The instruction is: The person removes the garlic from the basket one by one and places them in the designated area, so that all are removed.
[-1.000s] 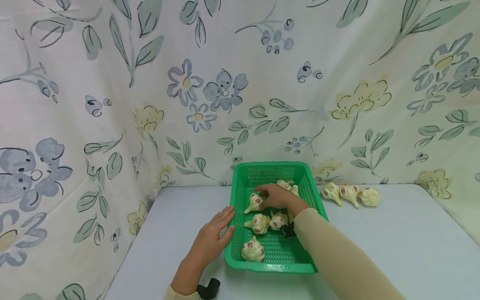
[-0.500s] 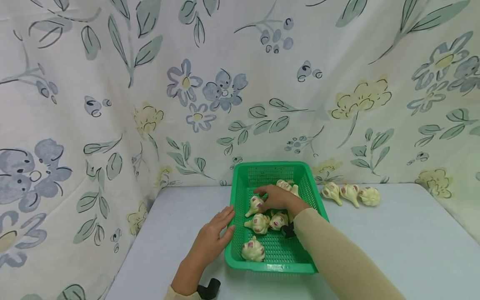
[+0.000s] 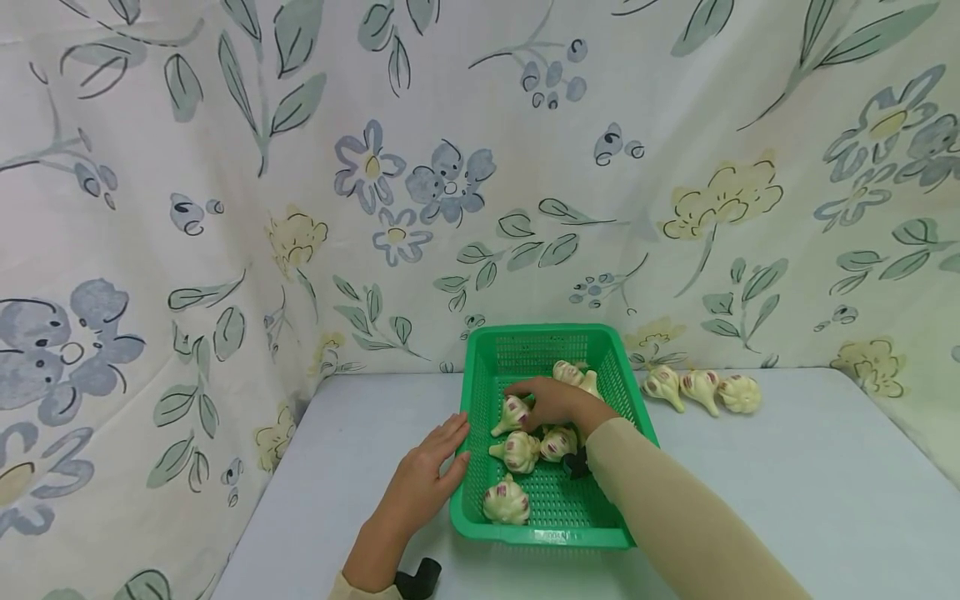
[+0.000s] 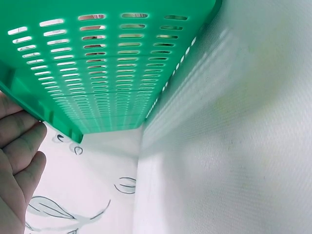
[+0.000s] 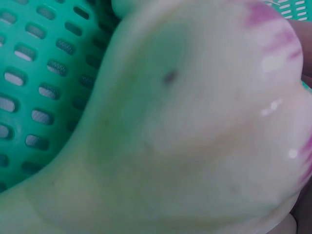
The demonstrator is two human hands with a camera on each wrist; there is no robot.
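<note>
A green slotted plastic basket (image 3: 555,537) holds several garlic bulbs with purple streaks. Inside it, my right hand (image 3: 553,402) grips a garlic bulb (image 3: 513,414) near the left wall, fingers over its far side and thumb on its near right. The right wrist view is mostly filled by a pale bulb (image 5: 195,122), with bits of the fingers at the right edge. My left hand (image 3: 423,471) rests on the basket's left rim, its fingers nearly straight. From below, the left wrist view shows those fingers (image 4: 24,141) against the rim.
Just in front of the held bulb lie two garlic bulbs, one on the left (image 3: 519,452) and one beside it (image 3: 558,444). Another bulb (image 3: 506,500) sits at the near left corner. Three bulbs (image 3: 700,390) stand on the white table (image 3: 787,483), right of the basket. Floral cloth (image 3: 525,167) hangs behind.
My right hand has shifted a little toward the near side, and the bulb at its fingers has come slightly nearer and to the right. My left hand and the basket stay in place.
</note>
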